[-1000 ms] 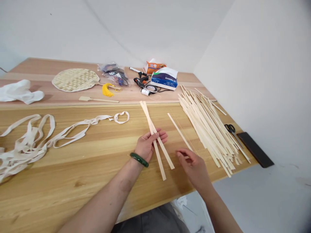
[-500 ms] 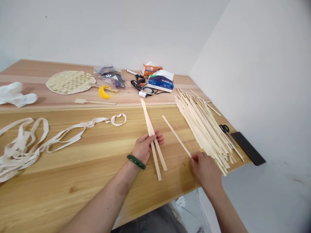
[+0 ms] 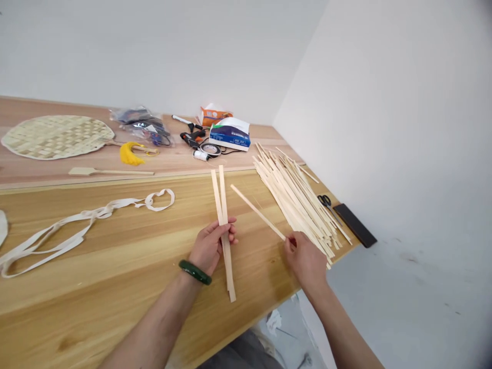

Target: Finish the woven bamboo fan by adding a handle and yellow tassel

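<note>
My left hand (image 3: 210, 247), with a dark green bangle (image 3: 195, 272) on the wrist, grips two flat bamboo strips (image 3: 225, 230) near their middle. The strips stand nearly parallel, with their upper ends slightly apart. My right hand (image 3: 305, 260) pinches the near end of a single bamboo strip (image 3: 255, 211) that slants up and to the left across the wooden table (image 3: 96, 277). That hand is just below the front of a loose pile of bamboo strips (image 3: 294, 201).
A woven bamboo fan (image 3: 54, 137), yellow tassel (image 3: 129, 154), plastic bag (image 3: 140, 123), glue gun (image 3: 191, 137) and tissue box (image 3: 229, 134) lie at the back. A cream ribbon (image 3: 73, 219) lies left; scissors (image 3: 326, 201) and a black strip (image 3: 354, 224) lie right.
The view has swung left, shifting everything leftward in the frame. The strips in my left hand have closed from a crossed V to nearly parallel. My right hand has moved onto the single strip's end.
</note>
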`<state>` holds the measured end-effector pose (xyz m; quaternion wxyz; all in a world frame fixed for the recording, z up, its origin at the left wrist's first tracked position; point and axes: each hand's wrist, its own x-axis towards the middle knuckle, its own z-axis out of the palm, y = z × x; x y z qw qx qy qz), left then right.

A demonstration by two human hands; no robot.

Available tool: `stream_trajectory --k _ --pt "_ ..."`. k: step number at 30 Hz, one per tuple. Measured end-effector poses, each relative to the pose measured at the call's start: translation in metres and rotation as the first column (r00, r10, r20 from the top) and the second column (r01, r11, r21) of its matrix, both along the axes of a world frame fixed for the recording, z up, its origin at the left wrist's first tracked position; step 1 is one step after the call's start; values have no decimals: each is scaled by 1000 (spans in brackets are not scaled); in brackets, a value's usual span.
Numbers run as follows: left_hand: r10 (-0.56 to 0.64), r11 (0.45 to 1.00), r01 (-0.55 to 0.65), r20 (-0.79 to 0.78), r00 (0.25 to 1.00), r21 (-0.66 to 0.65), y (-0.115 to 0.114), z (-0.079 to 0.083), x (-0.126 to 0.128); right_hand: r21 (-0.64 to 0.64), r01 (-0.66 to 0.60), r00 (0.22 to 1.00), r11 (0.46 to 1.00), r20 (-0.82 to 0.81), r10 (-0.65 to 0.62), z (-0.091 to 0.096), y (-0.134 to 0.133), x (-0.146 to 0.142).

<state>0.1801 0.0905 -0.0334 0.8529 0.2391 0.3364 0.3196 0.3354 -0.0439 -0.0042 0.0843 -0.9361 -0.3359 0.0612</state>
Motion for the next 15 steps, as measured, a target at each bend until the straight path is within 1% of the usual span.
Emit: stream_trajectory --k 1,3,6,7,8,9,10,11,12,13,15 --pt "-7 1000 6 4 1000 9 -1 0 1 57 0 998 998 -62 3 0 2 -3" --pt "-6 999 6 7 1000 32 -4 -1 2 160 -25 975 987 -214 59 -1 7 -17" --pt "13 997 -10 -32 999 71 -8 -4 4 263 -66 892 963 -417 174 -6 18 -47" --pt "24 997 -19 -55 998 78 -9 -5 5 294 -96 857 951 -461 229 -8 21 -54" --pt "40 996 -34 -74 996 80 -9 -5 5 313 -145 841 938 -460 284 -9 23 -59" --pt "59 996 -52 -82 995 76 -9 -5 5 312 -200 850 929 -416 323 -9 25 -60" --pt "79 995 -73 -80 994 71 -9 -5 5 289 -246 878 925 -338 339 -9 26 -56" --pt "98 993 -93 -69 993 65 -9 -5 5 245 -270 915 931 -236 327 -9 28 -49" --pt "110 992 -107 -55 992 61 -8 -5 5 186 -264 949 947 -127 289 -8 29 -39" --pt "118 992 -116 -42 992 56 -8 -4 5 124 -226 972 966 -35 232 -8 31 -27" --pt "118 992 -116 -37 992 40 -7 -3 4 20 -154 987 988 46 153 -7 34 -2"
